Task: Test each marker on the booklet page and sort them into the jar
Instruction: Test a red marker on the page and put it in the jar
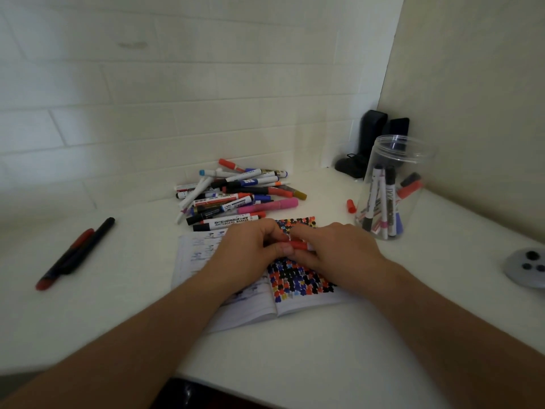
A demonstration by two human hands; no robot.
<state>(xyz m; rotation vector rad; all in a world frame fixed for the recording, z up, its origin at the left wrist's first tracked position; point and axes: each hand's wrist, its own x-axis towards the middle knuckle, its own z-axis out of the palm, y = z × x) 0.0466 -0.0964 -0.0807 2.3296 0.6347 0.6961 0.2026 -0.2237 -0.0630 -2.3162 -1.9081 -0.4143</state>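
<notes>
An open booklet (298,308) lies on the white table, its right page covered with coloured marker dabs. Above it, my left hand (250,252) and my right hand (339,249) meet and both grip a red marker (299,245), left fingers on its red end, right fingers round the barrel. A pile of several markers (236,196) lies just behind the booklet. The clear plastic jar (413,152) stands open at the right with several markers upright inside.
Two markers, one red and one black (85,249), lie at the left. A loose red cap (350,205) rests beside the jar. A grey lid (525,268) sits at the far right. Dark objects (374,134) stand in the back corner against the wall.
</notes>
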